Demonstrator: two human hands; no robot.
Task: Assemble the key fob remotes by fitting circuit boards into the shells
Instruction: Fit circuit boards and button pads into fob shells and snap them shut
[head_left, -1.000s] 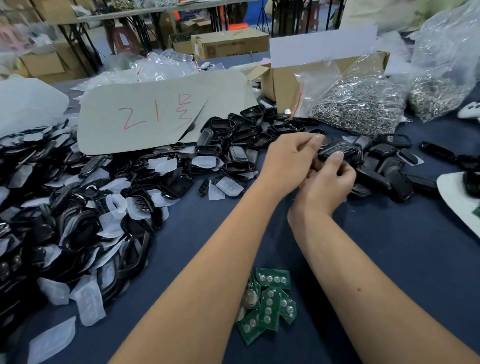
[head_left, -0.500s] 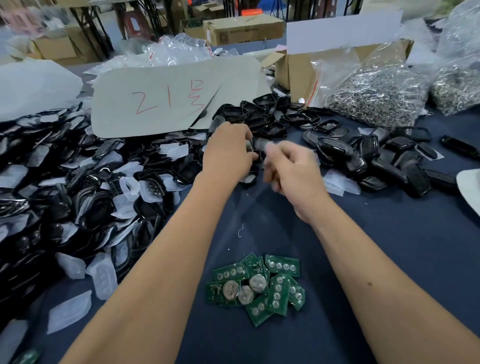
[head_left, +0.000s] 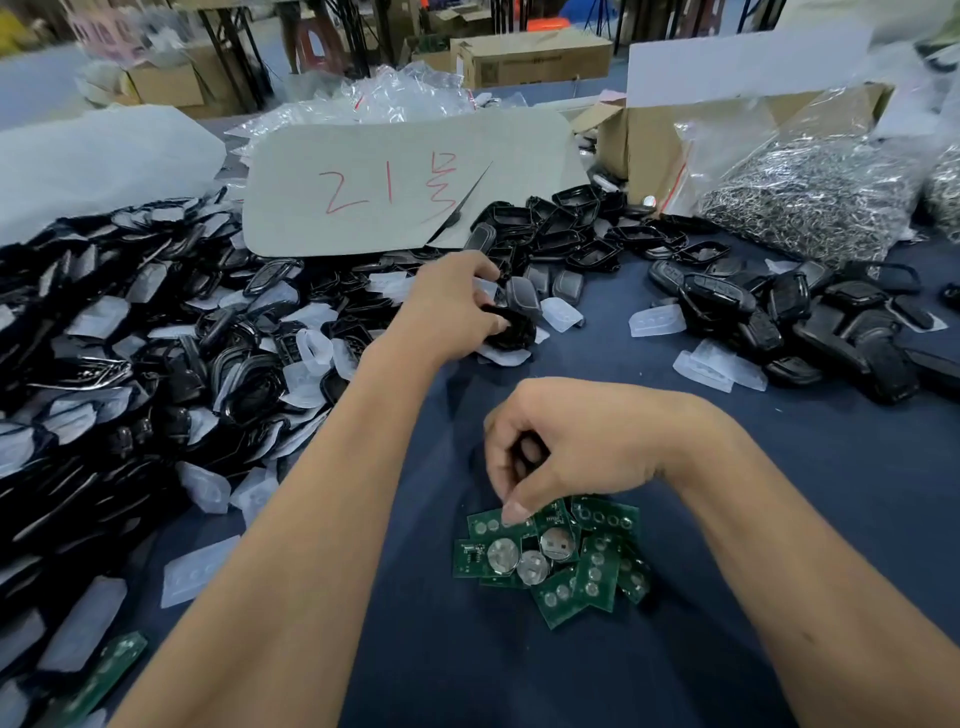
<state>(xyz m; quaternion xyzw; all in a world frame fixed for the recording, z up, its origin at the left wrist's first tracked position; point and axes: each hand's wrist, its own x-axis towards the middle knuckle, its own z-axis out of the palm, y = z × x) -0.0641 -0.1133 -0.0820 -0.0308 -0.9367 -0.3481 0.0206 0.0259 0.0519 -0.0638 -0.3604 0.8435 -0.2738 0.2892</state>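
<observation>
A: Under the right hand (head_left: 576, 441), what lies there?

B: A small heap of green circuit boards (head_left: 550, 556), some showing round silver coin cells. The fingers are curled downward and the fingertips (head_left: 514, 512) pinch at the top edge of the heap. I cannot tell whether one board is lifted clear.

A: And the left hand (head_left: 447, 306)?

B: Farther out and slightly to the left of the right one. Its fingers and thumb curl round a black fob shell (head_left: 511, 327) at the near edge of the shell pile.

A: What surrounds that hand?

B: To its left spreads a large heap of black shells (head_left: 156, 364) mixed with translucent white button pads (head_left: 311, 348). Just beyond it lie more open shells (head_left: 587, 239). To its right, well apart, sits another group of black fobs (head_left: 779, 312) with a few pads beside them.

A: Beyond all that?

B: A grey cardboard sheet (head_left: 405, 182) with red handwriting rests on the piles. To the right of it stand a cardboard box (head_left: 644, 140) and a clear bag of small metal parts (head_left: 810, 192). Everything lies on a dark blue cloth-covered surface (head_left: 779, 519). One more green board (head_left: 104, 675) lies near the left forearm, at the lower left.
</observation>
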